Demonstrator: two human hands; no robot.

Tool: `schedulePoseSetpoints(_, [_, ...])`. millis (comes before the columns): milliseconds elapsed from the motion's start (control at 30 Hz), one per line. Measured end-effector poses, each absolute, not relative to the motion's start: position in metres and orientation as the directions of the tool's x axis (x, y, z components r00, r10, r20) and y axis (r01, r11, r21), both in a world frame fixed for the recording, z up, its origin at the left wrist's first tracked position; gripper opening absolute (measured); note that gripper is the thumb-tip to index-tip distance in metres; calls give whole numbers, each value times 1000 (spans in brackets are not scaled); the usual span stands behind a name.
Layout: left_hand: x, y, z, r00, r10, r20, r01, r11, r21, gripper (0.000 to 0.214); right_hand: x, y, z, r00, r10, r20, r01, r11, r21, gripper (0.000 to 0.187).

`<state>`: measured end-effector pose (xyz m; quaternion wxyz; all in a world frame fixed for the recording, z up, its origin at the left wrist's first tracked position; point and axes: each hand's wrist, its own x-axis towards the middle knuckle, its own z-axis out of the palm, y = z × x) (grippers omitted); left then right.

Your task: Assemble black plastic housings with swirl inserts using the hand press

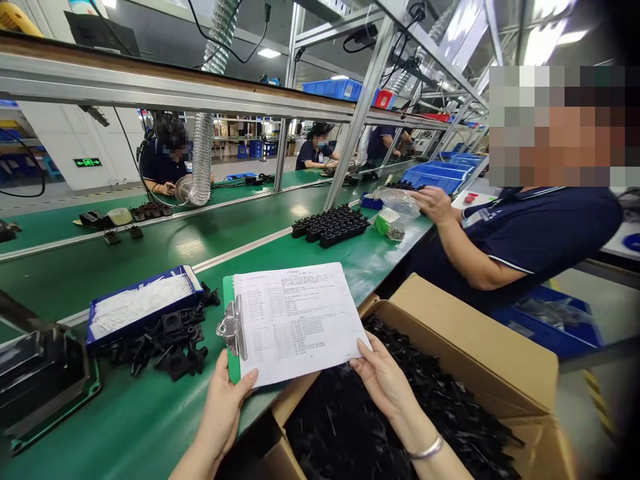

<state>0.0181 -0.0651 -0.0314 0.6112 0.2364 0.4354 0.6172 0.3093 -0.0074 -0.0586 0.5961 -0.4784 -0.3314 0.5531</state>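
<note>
Support the presumably light, stiff green clipboard [228,293] of white printed paper [305,327] above the edge of the green worktop [150,427], your left fingers [247,383] and right fingers [368,355] pinching its near corners.

Silver bangle [429,450], right wrist [414,428], bare forearms [200,443]

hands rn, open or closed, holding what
Left hand: closed, holding the green clipboard at its near left corner.
Right hand: closed, holding the white printed paper at its near right corner.
</note>
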Motion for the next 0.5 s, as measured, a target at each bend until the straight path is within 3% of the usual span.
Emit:
schedulePoseSetpoints(167, [21,-64,-32,-163,959,-232,-540,110,834,81,309,4,-46,297,954,-45,-107,-13,-994,65])
schedulePoseSetpoints(267, [28,-58,-36,-274,939,-209,-522,37,852,80,287,7,-29,395,903,167,140,121,-983,61])
schedulePoseSetpoints(300, [32,-55,-37,-301,934,-193,-515,11,857,79,274,5,-24,332,901,278,264,194,-945,54])
schedulePoseSetpoints(367, [38,-49,-37,-347,929,-132,-482,-56,874,73,241,-1,-16,52,892,450,456,379,-805,42])
schedulePoseSetpoints(433, [42,-43,-35,-399,915,-48,-413,-133,901,68,206,-5,-14,-214,844,491,488,528,-695,43])
schedulePoseSetpoints(500, [42,-38,-31,-433,901,18,-342,-183,922,63,178,-6,-15,-325,812,486,499,583,-641,48])
